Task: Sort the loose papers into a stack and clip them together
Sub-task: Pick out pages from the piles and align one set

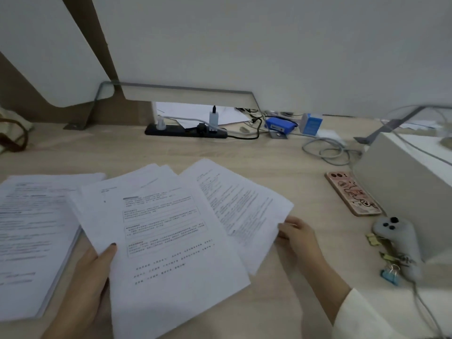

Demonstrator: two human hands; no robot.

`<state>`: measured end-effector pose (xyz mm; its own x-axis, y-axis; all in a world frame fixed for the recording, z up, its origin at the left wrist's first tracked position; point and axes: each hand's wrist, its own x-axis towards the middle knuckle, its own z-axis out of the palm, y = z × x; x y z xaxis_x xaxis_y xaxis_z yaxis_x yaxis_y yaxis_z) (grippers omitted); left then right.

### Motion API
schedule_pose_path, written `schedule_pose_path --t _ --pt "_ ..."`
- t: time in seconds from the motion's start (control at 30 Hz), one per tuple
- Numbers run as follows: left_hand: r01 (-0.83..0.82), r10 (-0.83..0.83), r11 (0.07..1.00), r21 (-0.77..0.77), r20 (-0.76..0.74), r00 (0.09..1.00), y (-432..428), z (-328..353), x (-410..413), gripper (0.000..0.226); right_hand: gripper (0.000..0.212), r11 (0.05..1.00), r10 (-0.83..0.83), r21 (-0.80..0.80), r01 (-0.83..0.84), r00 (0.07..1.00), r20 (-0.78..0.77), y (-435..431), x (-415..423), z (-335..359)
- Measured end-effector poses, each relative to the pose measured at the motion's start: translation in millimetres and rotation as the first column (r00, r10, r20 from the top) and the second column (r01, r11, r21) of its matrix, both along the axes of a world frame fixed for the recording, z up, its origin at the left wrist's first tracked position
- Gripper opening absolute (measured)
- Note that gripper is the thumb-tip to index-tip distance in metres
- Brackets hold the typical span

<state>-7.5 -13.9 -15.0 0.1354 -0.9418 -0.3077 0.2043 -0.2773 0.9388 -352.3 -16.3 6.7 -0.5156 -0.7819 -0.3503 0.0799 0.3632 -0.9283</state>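
Left of the phone [353, 193], both hands grip fanned loose papers [171, 228]: left hand [90, 277] pinches one edge, right hand [297, 232] the other.

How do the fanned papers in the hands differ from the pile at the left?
The fanned papers are a few loose sheets splayed at different angles; the left pile is thick and squared up. The left hand and right hand grip the fan; the pile lies untouched on the desk. Both are white printed pages.
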Motion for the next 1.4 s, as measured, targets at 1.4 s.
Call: schedule_pose_path --t 1.4 --pt "0.125 -0.111 0.972 -0.201 0.079 0.991 7 67 -43 0.034 0.063 0.837 0.512 -0.081 -0.541 0.828 -0.228 -18 40 66"
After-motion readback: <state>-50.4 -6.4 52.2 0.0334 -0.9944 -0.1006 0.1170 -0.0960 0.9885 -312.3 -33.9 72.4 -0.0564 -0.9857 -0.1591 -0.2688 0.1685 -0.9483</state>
